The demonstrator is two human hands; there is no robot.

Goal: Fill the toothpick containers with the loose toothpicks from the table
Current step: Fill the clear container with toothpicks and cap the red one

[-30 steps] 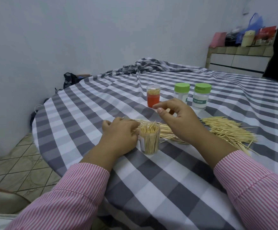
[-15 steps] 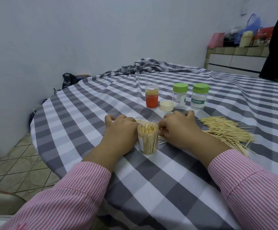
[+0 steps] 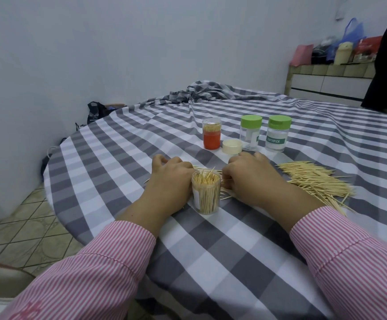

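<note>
Wooden loose toothpicks point(image 3: 314, 181) lie on checked worktop point(image 3: 211, 250), behind open clear plastic container point(image 3: 205, 195), nearly full. Left hand point(image 3: 169, 179), right hand point(image 3: 252, 176) curl over sticks, gathering; grip contents hidden. Next: lift bundle, drop upright.

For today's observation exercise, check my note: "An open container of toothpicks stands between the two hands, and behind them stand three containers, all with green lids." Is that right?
Not quite. The head view shows the open container between the left hand and right hand, but only two containers behind have green lids. The third, the orange container, has a clear top.
</note>
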